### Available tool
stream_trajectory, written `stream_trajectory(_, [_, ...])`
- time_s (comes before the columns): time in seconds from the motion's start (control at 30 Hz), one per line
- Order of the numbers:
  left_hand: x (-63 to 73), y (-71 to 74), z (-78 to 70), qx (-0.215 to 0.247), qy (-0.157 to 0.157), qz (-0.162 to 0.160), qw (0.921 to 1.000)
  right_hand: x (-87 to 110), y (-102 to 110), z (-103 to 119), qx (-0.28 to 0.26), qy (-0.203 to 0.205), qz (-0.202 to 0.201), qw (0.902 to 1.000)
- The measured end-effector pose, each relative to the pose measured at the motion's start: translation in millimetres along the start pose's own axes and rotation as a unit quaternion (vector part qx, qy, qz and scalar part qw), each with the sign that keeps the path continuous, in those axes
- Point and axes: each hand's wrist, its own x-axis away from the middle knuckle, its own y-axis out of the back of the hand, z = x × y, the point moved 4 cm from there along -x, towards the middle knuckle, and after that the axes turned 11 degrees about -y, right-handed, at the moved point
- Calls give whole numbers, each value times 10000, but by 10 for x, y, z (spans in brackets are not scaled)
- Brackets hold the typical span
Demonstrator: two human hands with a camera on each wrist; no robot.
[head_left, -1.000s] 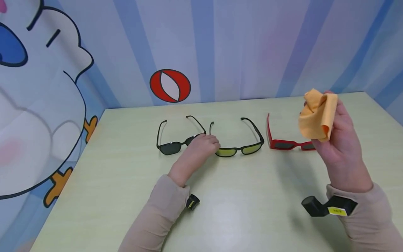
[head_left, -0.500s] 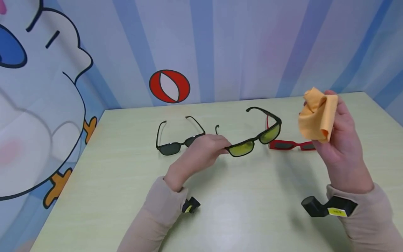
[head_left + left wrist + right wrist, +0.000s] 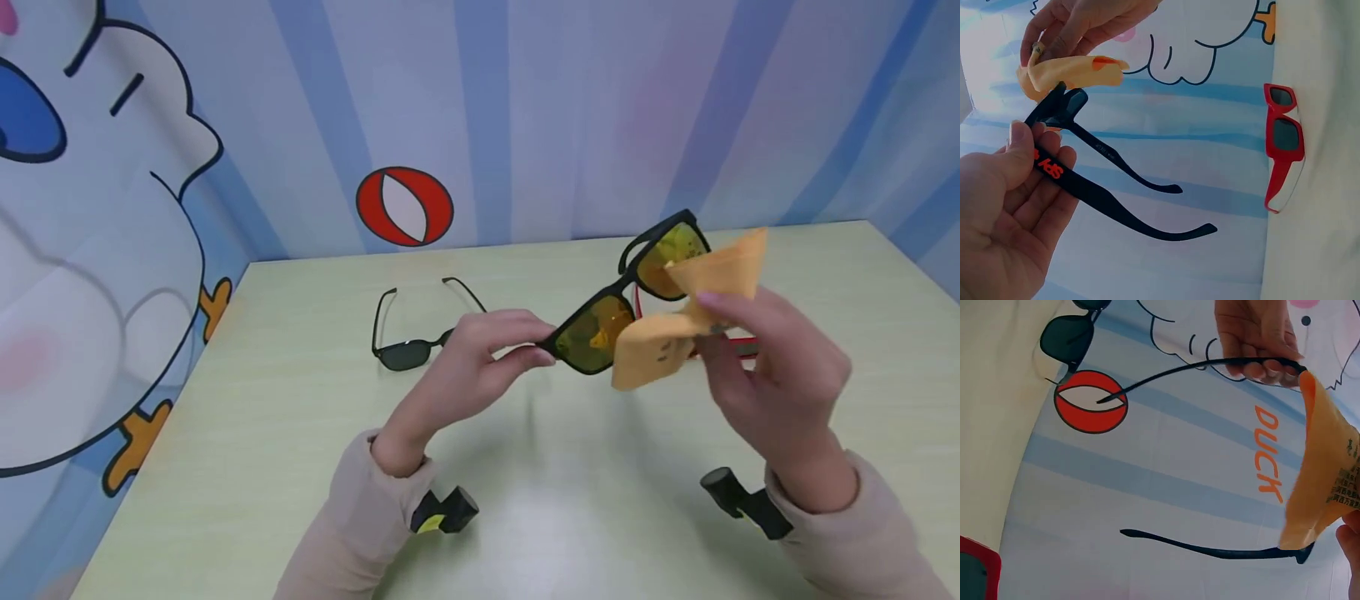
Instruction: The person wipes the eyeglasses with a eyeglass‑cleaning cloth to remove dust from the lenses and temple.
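Observation:
My left hand (image 3: 480,362) pinches black-framed sunglasses (image 3: 588,337) with yellow-green lenses at one end, near the hinge. The glasses are raised over the table and tilted, their far lens higher. In the left wrist view, orange lettering shows on the gripped temple (image 3: 1097,194), and both temples are unfolded. My right hand (image 3: 780,383) pinches an orange cloth (image 3: 652,346) between thumb and fingers, in front of the lenses. Printed text marks the cloth in the right wrist view, where it hides most of the glasses' front.
Dark-lensed black sunglasses (image 3: 405,355) lie at the left on the pale table (image 3: 300,483), partly behind my left hand. Red-framed sunglasses (image 3: 1285,134) rest at the right, largely covered by the cloth and right hand in the head view. A patterned wall (image 3: 540,125) rises behind.
My left hand has lifted the yellow-green-lensed sunglasses off the table and tilted them up. My right hand has moved left, bringing the orange cloth to the lenses.

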Motion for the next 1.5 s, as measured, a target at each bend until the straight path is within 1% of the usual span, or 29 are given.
stream_trajectory(0.03, [-1, -2, -15, 13, -22, -18, 10000, 29, -37, 25, 366, 200, 149, 9990])
stream_trajectory(0.1, [-5, -10, -45, 16, -92, -24, 10000, 73, -107, 74, 845, 514, 490, 9939])
stream_trajectory(0.2, [-19, -27, -93, -12, -198, 13, 9998, 113, -203, 139, 897, 786, 754, 9900])
stream_trajectory(0.3, [-32, -41, -132, -60, -257, 48, 9996, 138, -282, 201, 914, 1060, 713, 9876])
stream_trajectory(0.4, [-40, -51, -159, -131, -297, 32, 9995, 177, -350, 233, 808, 1256, 673, 9865])
stream_trajectory(0.57, [-44, -82, -169, -247, -361, -43, 9990, 283, -400, 242, 1016, 1373, 946, 9808])
stream_trajectory(0.63, [-43, -86, -180, -305, -375, -72, 9988, 324, -409, 248, 1121, 1445, 972, 9783])
stream_trajectory(0.7, [-42, -77, -197, -379, -372, -134, 9985, 356, -427, 264, 1098, 1644, 904, 9761])
stream_trajectory(0.9, [-38, 13, -241, -536, -204, -450, 9973, 346, -485, 350, 780, 2267, 976, 9659])
stream_trajectory(0.97, [-35, 45, -252, -497, -174, -540, 9972, 324, -489, 366, 699, 2424, 841, 9640])
stream_trajectory(1.03, [-34, 78, -264, -479, -196, -618, 9967, 309, -470, 363, 674, 2528, 584, 9634])
stream_trajectory(1.13, [-40, 118, -297, -441, -287, -738, 9959, 295, -406, 319, 727, 2494, 165, 9655])
stream_trajectory(1.2, [-47, 132, -317, -412, -350, -772, 9956, 292, -344, 268, 830, 2342, 29, 9686])
stream_trajectory(1.4, [-77, 103, -361, -198, -523, -618, 9965, 251, -236, 173, 849, 1829, -408, 9786])
stream_trajectory(1.5, [-83, 71, -367, -141, -630, -547, 9964, 221, -223, 179, 787, 1628, -439, 9825])
